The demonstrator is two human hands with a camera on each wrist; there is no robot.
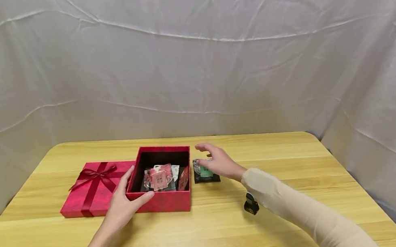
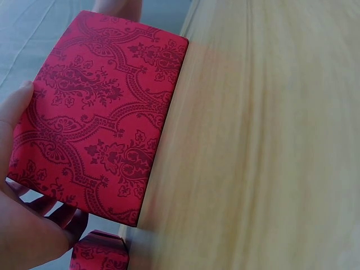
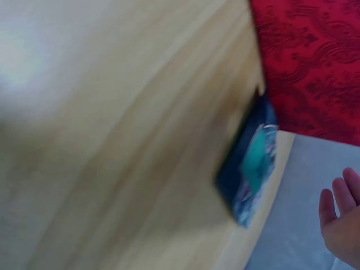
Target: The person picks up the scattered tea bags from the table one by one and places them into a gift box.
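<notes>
A red patterned gift box (image 1: 163, 203) stands without its lid, several small packets (image 1: 159, 180) with printed labels lying inside its dark interior. My left hand (image 1: 121, 205) holds the front left corner, thumb at the front and fingers along the left side; the left wrist view shows them against the patterned box wall (image 2: 101, 112). To the right of the box lies a dark packet with a green label (image 1: 207, 177). Over that packet hovers my right hand (image 1: 222, 164), fingers spread and holding nothing. In the right wrist view the hand (image 3: 344, 228) is apart from the packet (image 3: 253, 160).
Left of the box lies its red lid (image 1: 72, 201) with a dark red ribbon bow (image 1: 97, 175). A black wrist device (image 1: 251, 204) hangs below the right sleeve. Pale fabric (image 1: 191, 67) hangs behind the wooden table (image 1: 182, 239).
</notes>
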